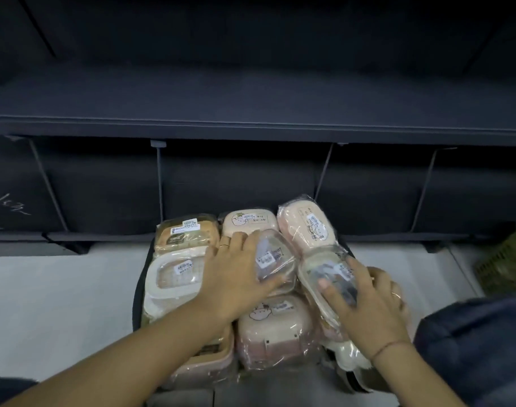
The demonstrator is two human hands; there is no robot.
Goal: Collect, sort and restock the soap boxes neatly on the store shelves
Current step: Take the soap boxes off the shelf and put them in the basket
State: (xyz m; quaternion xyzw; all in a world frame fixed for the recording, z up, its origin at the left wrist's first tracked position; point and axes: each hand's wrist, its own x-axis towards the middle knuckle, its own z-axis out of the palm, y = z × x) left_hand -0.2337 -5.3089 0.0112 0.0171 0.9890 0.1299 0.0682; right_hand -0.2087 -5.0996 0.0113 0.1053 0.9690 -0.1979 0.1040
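**Two film-wrapped soap boxes gripped over a packed tray**

The soap boxes (174, 274) are packed side by side in a dark tray (139, 306) that is set on the pale floor, directly below the dark shelf (250, 98) at 12 o'clock.

A clear-lidded box (275, 259) at the tray's centre is clamped by the left hand (236, 271): the fingers are curled behind its far edge and the thumb is laid along its near edge. A second clear-lidded box (330, 274), at 3 o'clock from the first, is clasped by the right hand (368, 298), with the thumb pressed on its top and the fingers wrapped round its far side.

Each box is judged to be light, a stiff plastic shell that keeps its shape under a squeeze. The shrink film is glossy and loose in places, so it is expected to be slippery and to crinkle. A hold across the hard short sides is advised, not by the slack film, which could tear or slide.

Within the tray, a brown-labelled box (183, 233) is seen at 11 o'clock, a pink cartoon box (245, 223) at 12, a tilted pink box (306, 227) at 1 and another pink box (275, 327) at 6. The kinds are mixed, so sorting is judged unfinished. A green basket (503, 259) is partly seen at 3 o'clock; its contents cannot be made out.
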